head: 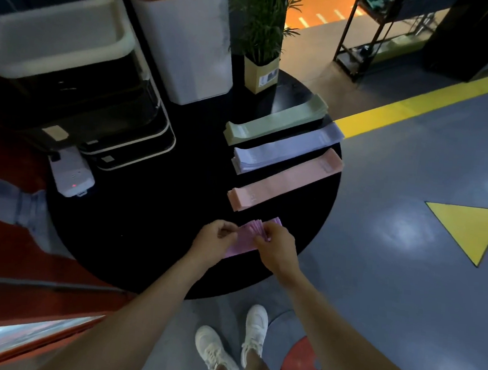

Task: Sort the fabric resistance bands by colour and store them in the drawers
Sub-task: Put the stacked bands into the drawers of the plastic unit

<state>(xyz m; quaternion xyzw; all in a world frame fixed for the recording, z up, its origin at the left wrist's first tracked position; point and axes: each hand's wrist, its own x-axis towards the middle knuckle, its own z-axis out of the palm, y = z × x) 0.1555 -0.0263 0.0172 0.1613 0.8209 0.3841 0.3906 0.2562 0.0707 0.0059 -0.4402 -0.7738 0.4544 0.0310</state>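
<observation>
Head view: left hand [215,236] and right hand [274,245] both pinch purple bands [245,240] at the worktop's [161,222] near edge, beside pink [284,179], lilac [286,147] and green stacks [274,118]; drawers [78,84] far left.

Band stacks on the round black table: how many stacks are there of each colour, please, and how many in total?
Green stack: 1
Lavender stack: 1
Pink stack: 1
Purple stack, gripped by the left hand and right hand: 1
Total: 4 stacks
</observation>
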